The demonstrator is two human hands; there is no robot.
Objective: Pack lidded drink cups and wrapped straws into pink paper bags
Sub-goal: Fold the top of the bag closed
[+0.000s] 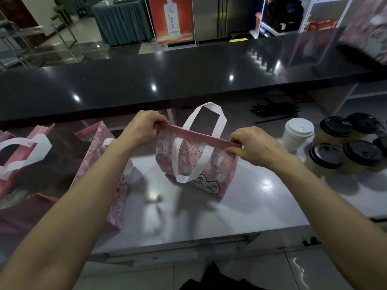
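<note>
A pink paper bag with white handles and a cartoon print stands on the white work surface in the middle. Its top edge is folded over into a flat pink strip. My left hand pinches the left end of that strip, and my right hand pinches the right end. To the right stand a white-lidded cup and several black-lidded drink cups. Dark wrapped straws lie in a pile behind the cups. What is inside the bag is hidden.
More pink bags stand at the left, one open with a dark inside. A black raised counter runs across behind the work surface. The front edge of the surface lies close to me.
</note>
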